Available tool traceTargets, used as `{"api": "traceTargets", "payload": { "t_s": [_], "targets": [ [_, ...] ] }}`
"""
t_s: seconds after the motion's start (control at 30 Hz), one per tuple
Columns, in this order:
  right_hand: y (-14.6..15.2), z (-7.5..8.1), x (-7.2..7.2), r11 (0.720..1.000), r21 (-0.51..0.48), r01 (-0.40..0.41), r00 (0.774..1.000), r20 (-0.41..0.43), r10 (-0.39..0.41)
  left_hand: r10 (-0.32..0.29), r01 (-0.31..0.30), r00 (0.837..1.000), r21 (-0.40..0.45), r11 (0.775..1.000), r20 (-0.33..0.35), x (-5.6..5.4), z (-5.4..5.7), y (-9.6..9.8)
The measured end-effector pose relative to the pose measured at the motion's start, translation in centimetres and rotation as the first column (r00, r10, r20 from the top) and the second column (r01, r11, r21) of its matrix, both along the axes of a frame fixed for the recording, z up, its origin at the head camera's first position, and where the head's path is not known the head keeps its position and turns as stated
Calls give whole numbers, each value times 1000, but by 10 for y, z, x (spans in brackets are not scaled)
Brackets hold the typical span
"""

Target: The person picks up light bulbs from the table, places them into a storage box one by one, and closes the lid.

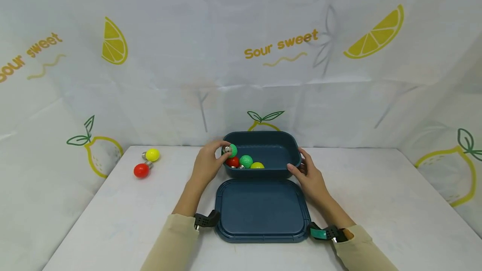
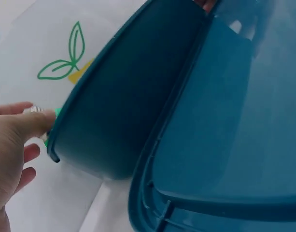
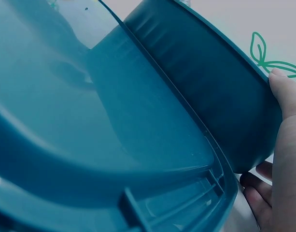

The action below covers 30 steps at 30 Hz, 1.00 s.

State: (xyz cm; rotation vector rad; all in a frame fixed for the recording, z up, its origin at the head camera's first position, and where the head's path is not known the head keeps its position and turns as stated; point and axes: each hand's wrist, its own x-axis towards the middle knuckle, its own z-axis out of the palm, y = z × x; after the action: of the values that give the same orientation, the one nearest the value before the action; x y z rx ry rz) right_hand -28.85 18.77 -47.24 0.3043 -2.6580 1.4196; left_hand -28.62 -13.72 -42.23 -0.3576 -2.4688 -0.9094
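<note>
My left hand [image 1: 208, 161] pinches a green light bulb [image 1: 234, 150] by its metal screw base, over the left end of a dark blue plastic box [image 1: 276, 174]. Inside that end lie a red bulb [image 1: 232, 162], another green bulb [image 1: 246, 161] and a yellow bulb [image 1: 257, 165]. With the thumb at the rim and the fingers round the side, my right hand [image 1: 311, 179] grips the box's right end. In the left wrist view the box wall [image 2: 114, 106] hides most of the held bulb.
The box's dark blue lid [image 1: 262, 210] lies flat on the white table [image 1: 124, 221], in front of the box and between my forearms. Farther left lie a yellow bulb [image 1: 152, 154] and a red bulb [image 1: 141, 170]. A printed white cloth [image 1: 169, 108] hangs behind.
</note>
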Motion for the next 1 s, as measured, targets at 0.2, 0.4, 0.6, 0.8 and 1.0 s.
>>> {"api": "traceTargets", "payload": {
  "t_s": [0.2,0.4,0.6,0.8,1.0],
  "targets": [
    [0,1,1,1000,2,-1,1000,2,1,37,-37,999,10,999,10,0,-3,1],
    [-1,2,2,1000,8,-1,1000,0,1,58,-58,998,25,998,26,0,-5,2],
    [-1,2,1,1000,18,6,1000,1,-6,71,-80,994,103,991,87,-2,-9,2],
    [-1,2,1,1000,20,14,1000,4,-14,83,-97,991,133,986,103,-6,-12,2],
    [-2,3,2,1000,8,6,1000,6,-6,116,-127,982,69,989,150,-7,-11,4]
  ]
}}
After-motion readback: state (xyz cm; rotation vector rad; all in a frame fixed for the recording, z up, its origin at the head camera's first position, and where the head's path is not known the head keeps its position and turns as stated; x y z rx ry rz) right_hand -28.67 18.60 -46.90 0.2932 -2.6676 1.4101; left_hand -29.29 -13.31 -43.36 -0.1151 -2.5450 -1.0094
